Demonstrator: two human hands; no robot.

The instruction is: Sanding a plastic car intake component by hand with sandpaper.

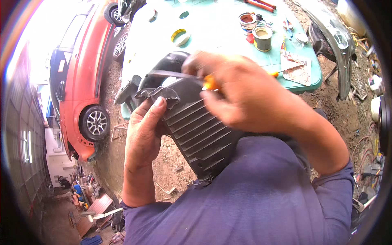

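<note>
My left hand (149,128) grips the upper left edge of a black ribbed plastic car part (200,134), thumb pressed on a jagged grey-black flap (163,94) at its end. The part slants down toward my shirt, its lower end against my body. Above it, my right hand (232,87) is closed on what looks like a screwdriver (210,83) with an orange-yellow handle. Its long metal shaft points left over the part's top end, close above the flap. Whether the tip touches the part I cannot tell. Behind lies a glossy black curved piece (169,63).
A pale green table (220,28) stands ahead, with open paint cans (262,38), a yellow tape roll (180,37) and a smeared filler board (296,69). A car bumper with a headlight (339,41) is at the right. A red car (83,81) stands left on dirt ground.
</note>
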